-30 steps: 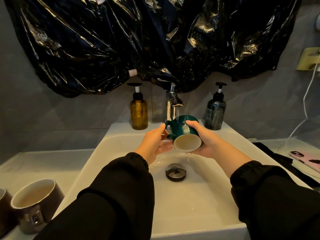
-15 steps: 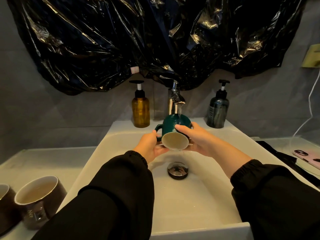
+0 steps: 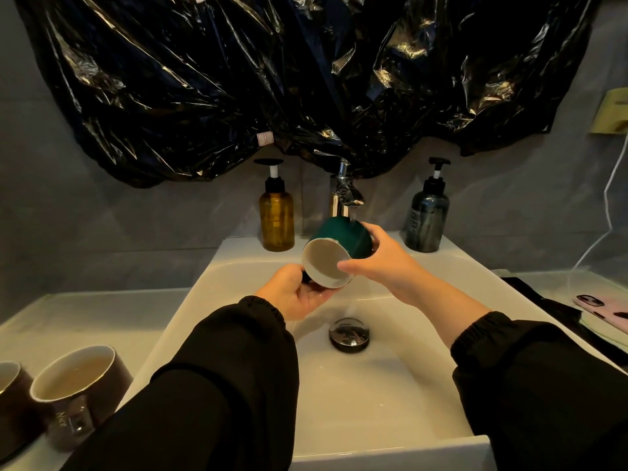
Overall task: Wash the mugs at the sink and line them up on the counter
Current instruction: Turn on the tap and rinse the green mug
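Note:
A dark green mug [image 3: 343, 237] with a pale inside lies on its side under the chrome tap [image 3: 342, 195], its mouth facing me. Water runs onto its outer wall. My left hand [image 3: 299, 294] grips the mug from below at its lower left, where the handle is hidden. My right hand [image 3: 380, 258] holds the mug's right side, thumb at the rim and fingers over the wall. Both hands are above the white sink [image 3: 373, 396]. Two brown mugs wait on the left counter: one [image 3: 78, 392] holding murky liquid, the other [image 3: 10, 402] cut off by the frame edge.
An amber pump bottle [image 3: 276, 215] and a dark pump bottle [image 3: 427, 219] stand on the sink's back ledge either side of the tap. The chrome drain plug [image 3: 349, 334] sits mid-basin. A pink phone [image 3: 605, 305] lies on the right counter. Black plastic sheeting [image 3: 272, 79] hangs above.
The mug has turned in my hands: its handle went from the left side to underneath, out of sight. The mouth now tilts more to the lower left.

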Available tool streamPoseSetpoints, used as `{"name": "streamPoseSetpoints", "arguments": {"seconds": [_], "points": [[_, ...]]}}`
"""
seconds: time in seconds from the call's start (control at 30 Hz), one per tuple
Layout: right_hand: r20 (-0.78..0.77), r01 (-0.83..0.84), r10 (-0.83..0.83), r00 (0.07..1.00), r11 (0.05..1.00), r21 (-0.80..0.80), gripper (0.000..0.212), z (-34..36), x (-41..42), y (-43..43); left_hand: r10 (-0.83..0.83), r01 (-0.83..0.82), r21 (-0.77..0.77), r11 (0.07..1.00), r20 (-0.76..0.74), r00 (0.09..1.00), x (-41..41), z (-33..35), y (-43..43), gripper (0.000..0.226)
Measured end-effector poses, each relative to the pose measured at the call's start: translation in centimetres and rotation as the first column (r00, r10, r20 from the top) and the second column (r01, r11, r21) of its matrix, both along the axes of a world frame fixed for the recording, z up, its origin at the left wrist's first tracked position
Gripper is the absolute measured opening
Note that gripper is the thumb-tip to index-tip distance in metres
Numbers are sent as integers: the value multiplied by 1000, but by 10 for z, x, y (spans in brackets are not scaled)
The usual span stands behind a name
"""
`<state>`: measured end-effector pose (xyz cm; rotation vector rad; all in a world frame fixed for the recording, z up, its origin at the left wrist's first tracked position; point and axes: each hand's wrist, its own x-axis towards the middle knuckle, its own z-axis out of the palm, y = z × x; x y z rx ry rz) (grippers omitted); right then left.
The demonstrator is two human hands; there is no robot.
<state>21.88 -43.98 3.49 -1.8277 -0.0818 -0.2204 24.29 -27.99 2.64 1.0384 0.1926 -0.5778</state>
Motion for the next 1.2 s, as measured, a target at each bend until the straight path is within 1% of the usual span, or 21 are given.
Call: {"name": "streamPoseSetpoints", "arguments": {"seconds": [0.07, 0.1, 0.13, 0.2, 0.27, 0.37, 0.53, 0.63, 0.77, 0.8, 0.87, 0.9, 0.97, 1.07, 1.13, 1.2], "points": [[-5, 66, -66, 998, 997, 39, 77, 0, 4, 2, -50, 39, 133, 990, 84, 995, 0, -1, -3, 31], [-9, 100, -99, 995, 994, 53, 77, 1, 6, 2, -53, 30, 189, 982, 120, 991, 0, -1, -4, 31], [-8, 136, -136, 991, 989, 48, 79, 3, 7, 3, -42, 9, 212, 977, 152, 987, 2, -2, -4, 32], [15, 200, -200, 980, 979, -46, 84, 6, 7, 5, -25, -9, 181, 983, 185, 982, 5, 0, -4, 38], [55, 230, -224, 973, 957, -177, 89, 8, 4, 9, -43, 21, 128, 992, 176, 983, 5, 1, -5, 42], [82, 239, -225, 971, 932, -273, 96, 7, 3, 14, -90, 75, 97, 992, 160, 983, 2, 0, -8, 44], [93, 214, -195, 976, 936, -280, 102, 11, 0, 19, -98, 94, 31, 995, 145, 985, 2, -4, -10, 48], [49, 149, -141, 989, 952, -266, 101, 12, -2, 14, -74, 76, -11, 997, 127, 989, -1, -3, -12, 41], [-34, 58, -68, 997, 972, -228, 105, 12, -2, 2, -39, 52, -139, 989, 91, 995, -5, 3, -14, 30], [-50, 39, -52, 997, 970, -238, 103, 11, -2, 0, -33, 48, -154, 987, 92, 995, -5, 3, -14, 29], [-49, 21, -35, 998, 963, -268, 92, 10, -4, 1, -38, 55, -173, 983, 102, 994, -6, 4, -14, 30], [-34, 34, -45, 998, 961, -275, 87, 10, -4, 2, -40, 58, -182, 982, 105, 994, -6, 3, -14, 31], [10, 94, -95, 995, 956, -279, 85, 9, -3, 2, -45, 63, -209, 976, 91, 995, -3, 2, -13, 36], [76, 179, -163, 984, 936, -303, 91, 13, -4, 6, -43, 57, -222, 973, 64, 997, 2, 1, -14, 46], [105, 233, -209, 972, 905, -356, 97, 13, -3, 9, -15, 27, -196, 980, 61, 998, 3, 0, -16, 45], [115, 260, -233, 966, 876, -405, 98, 14, -4, 12, 3, 8, -190, 982, 58, 998, 2, 0, -17, 41]]}}
